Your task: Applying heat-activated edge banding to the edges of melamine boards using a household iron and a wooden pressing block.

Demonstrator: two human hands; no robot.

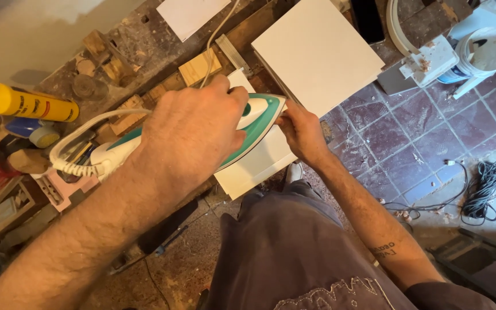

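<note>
My left hand (193, 135) grips the handle of a white and green clothes iron (256, 117), which lies soleplate down on a small white panel (259, 163) at the workbench's edge. The iron's tip points right. My right hand (301, 131) pinches the panel's edge just beside the iron's tip. A white cord (76, 133) loops off the back of the iron to the left.
A larger white board (317, 51) lies beyond the panel. A yellow sealant tube (30, 104), wood blocks (199, 68) and clutter crowd the dusty bench on the left. White buckets (483, 51) and a coiled black cable (486, 189) sit on the tiled floor at right.
</note>
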